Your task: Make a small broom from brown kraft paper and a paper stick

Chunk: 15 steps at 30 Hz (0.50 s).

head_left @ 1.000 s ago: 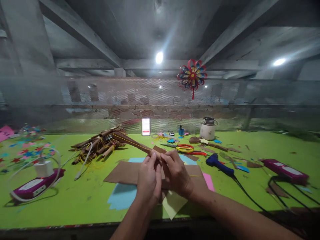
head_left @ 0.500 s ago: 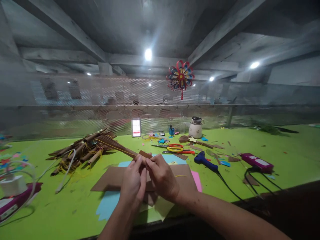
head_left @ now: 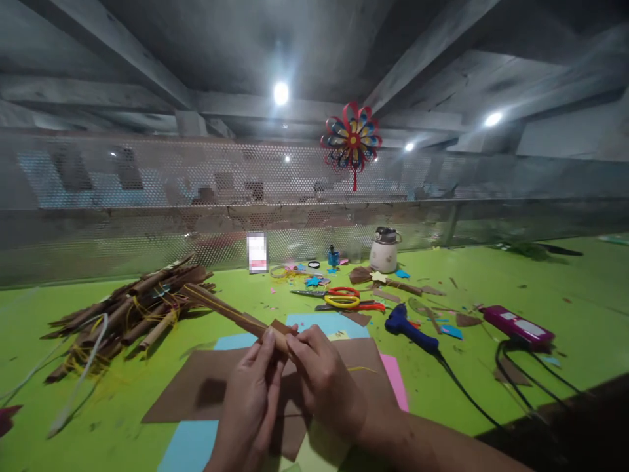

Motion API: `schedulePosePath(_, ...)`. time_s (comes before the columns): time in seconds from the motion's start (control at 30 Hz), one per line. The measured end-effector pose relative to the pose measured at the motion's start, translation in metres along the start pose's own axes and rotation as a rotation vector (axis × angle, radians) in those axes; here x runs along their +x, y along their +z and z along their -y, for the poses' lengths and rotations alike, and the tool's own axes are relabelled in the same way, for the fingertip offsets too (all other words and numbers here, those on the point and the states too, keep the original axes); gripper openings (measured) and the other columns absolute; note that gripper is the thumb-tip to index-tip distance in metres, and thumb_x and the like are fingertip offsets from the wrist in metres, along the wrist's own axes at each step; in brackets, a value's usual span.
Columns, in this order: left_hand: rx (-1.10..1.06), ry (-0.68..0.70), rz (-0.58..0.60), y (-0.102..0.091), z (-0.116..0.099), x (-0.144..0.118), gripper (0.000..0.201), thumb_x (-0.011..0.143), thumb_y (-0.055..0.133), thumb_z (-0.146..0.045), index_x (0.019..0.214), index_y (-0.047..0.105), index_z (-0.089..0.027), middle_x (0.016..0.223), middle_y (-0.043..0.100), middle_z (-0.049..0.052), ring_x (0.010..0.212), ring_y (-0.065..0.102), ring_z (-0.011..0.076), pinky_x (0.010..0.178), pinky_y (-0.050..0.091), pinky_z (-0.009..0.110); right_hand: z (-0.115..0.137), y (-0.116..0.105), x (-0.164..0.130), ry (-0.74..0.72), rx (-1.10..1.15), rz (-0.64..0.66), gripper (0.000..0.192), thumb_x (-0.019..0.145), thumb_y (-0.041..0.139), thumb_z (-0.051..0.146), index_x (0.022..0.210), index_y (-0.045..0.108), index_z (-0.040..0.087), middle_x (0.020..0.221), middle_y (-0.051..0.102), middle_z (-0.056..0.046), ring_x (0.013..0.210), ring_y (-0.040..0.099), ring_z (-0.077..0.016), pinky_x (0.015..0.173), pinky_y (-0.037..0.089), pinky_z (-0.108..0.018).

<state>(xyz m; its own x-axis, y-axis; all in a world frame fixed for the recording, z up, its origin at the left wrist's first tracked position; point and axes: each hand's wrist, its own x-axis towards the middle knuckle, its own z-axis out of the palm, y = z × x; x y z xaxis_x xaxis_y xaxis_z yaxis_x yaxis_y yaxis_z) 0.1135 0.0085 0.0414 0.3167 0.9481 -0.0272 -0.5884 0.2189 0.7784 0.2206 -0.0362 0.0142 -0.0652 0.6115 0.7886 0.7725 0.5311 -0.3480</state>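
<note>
A large pile of rolled brown sticks (head_left: 122, 308) already lies finished on the green table (head_left: 540, 288), at the left, some with yellow thread among them, so I judge that much of the rolling work is done. One more brown paper roll (head_left: 230, 313) is in the hands now, and its near end does not look closed yet (a small brown flap stands up there). Flat brown paper (head_left: 196, 387) and blue paper (head_left: 189, 446) lie under the hands, so material remains for more pieces.

The left hand (head_left: 248, 406) comes up from the bottom edge, its fingers closed around the near end of the roll. The right hand (head_left: 327, 380) meets it from the right side, thumb and fingers pinched on the same end, forearm lying across the lower right corner. The roll points away to the upper left, towards the pile, and is lifted a little above the sheets. A blue glue gun (head_left: 410, 328) and scissors (head_left: 344, 300) rest well apart, behind the hands.
</note>
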Motion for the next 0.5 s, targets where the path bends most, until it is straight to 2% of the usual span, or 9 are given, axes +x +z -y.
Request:
schedulePosePath(0.17, -0.051, -0.055, -0.038, -0.007, 0.002, 0.001, 0.017, 0.075, 0.068, -0.018, 0.09, 0.07, -0.01, 0.095, 0.071, 0.011, 0.095, 0.065, 0.0207, 0.085, 0.053, 0.026, 0.004, -0.008, 0.002, -0.008, 0.041, 0.033, 0.047, 0.085, 0.041, 0.003, 0.131, 0.045, 0.016, 0.101, 0.053, -0.013, 0.097, 0.048, -0.0234, 0.083, 0.049, -0.04)
schedulePosePath(0.27, -0.059, -0.056, -0.044, -0.01, -0.002, -0.002, 0.016, 0.073, 0.07, -0.017, 0.087, 0.07, -0.009, 0.092, 0.071, 0.011, 0.091, 0.065, 0.0192, 0.083, 0.053, 0.024, 0.007, -0.012, 0.007, 0.005, 0.003, 0.102, 0.043, 0.088, 0.041, 0.006, 0.128, 0.049, 0.018, 0.101, 0.055, -0.012, 0.094, 0.05, -0.0236, 0.081, 0.049, -0.041)
schedulePosePath(0.4, -0.094, -0.021, -0.077, -0.01, -0.017, -0.007, 0.016, 0.068, 0.074, -0.017, 0.082, 0.07, -0.01, 0.086, 0.071, 0.009, 0.085, 0.066, 0.0189, 0.08, 0.055, 0.026, 0.021, -0.015, 0.016, -0.012, 0.096, 0.089, 0.032, 0.091, 0.041, 0.01, 0.12, 0.05, 0.019, 0.102, 0.06, -0.009, 0.093, 0.053, -0.0205, 0.082, 0.049, -0.038)
schedulePosePath(0.5, -0.125, 0.005, -0.099, -0.015, -0.035, -0.009, 0.021, 0.066, 0.076, -0.02, 0.083, 0.07, -0.01, 0.087, 0.071, 0.009, 0.087, 0.066, 0.0202, 0.081, 0.054, 0.028, 0.023, -0.014, 0.033, -0.038, 0.18, 0.068, 0.028, 0.088, 0.052, 0.019, 0.116, 0.052, 0.019, 0.098, 0.063, -0.007, 0.088, 0.057, -0.0178, 0.078, 0.05, -0.034)
